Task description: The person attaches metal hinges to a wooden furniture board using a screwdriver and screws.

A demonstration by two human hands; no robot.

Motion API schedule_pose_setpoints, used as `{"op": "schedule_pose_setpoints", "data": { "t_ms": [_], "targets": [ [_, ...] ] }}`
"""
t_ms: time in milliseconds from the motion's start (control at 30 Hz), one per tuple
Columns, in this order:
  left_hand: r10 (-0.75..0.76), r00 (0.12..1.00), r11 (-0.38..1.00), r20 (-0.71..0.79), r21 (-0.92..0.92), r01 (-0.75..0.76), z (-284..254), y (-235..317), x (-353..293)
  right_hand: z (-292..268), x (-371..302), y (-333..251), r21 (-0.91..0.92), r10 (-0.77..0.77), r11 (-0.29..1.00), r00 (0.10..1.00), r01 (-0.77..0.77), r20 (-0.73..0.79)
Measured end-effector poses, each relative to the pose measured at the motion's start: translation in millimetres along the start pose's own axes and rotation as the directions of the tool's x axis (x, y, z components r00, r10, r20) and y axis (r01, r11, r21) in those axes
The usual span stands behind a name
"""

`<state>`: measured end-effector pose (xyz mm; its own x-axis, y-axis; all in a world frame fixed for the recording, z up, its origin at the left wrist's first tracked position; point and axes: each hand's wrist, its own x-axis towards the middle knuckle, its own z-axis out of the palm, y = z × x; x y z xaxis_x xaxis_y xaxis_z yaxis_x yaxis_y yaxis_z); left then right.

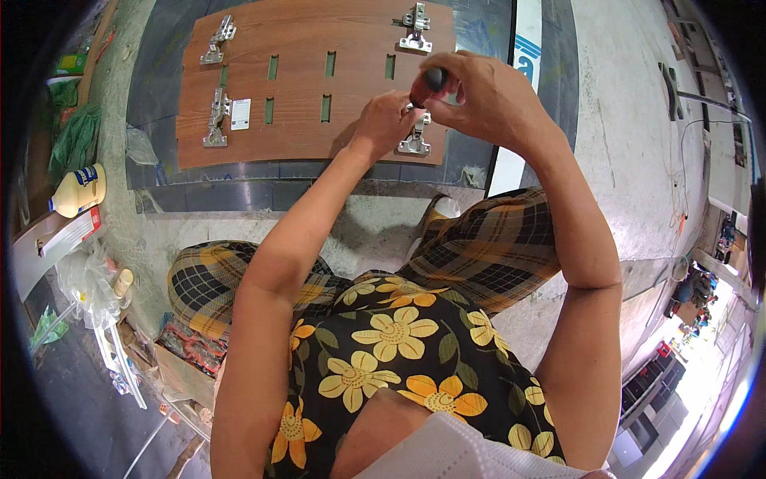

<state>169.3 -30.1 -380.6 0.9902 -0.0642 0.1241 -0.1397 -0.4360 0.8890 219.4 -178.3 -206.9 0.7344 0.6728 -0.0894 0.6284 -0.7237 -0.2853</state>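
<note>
A screwdriver with a dark and red handle is gripped in my right hand, fingers wrapped round it, over the near right corner of a brown wood-grain panel. Just left of it, my left hand pinches its fingers together by the screwdriver's lower end. What sits between those fingertips is hidden. Below both hands lies a silver cabinet hinge, partly covered by them. Other such hinges sit at the panel's corners: far right, far left and near left.
Several slots and a white label mark the panel, which lies on a dark sheet. A white strip runs along its right. A cream jug, green bag and clear plastic bags are at left. My plaid-clad knees flank the near edge.
</note>
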Motion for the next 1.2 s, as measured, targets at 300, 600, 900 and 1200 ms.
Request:
{"op": "schedule_pose_setpoints", "data": {
  "t_ms": [300,600,900,1200],
  "targets": [
    [0.036,0.998,0.994,-0.055,0.104,-0.030,1.1,-5.1,1.5,4.2,3.4,5.4,0.102,-0.077,0.990,0.982,0.095,-0.170],
    [0.077,0.995,0.991,-0.064,0.117,-0.069,-1.8,11.6,-0.3,3.1,2.3,1.3,-0.006,-0.055,0.998,0.975,0.055,-0.216],
    [0.046,0.999,0.991,0.003,0.123,-0.045,-4.4,11.7,1.5,0.9,4.1,2.2,0.033,-0.011,0.999,0.986,0.017,-0.164],
    [0.118,0.991,0.993,-0.069,-0.003,-0.118,-2.8,17.0,-1.0,-2.6,0.2,2.9,0.128,-0.136,0.979,0.973,0.162,-0.187]
  ]
}}
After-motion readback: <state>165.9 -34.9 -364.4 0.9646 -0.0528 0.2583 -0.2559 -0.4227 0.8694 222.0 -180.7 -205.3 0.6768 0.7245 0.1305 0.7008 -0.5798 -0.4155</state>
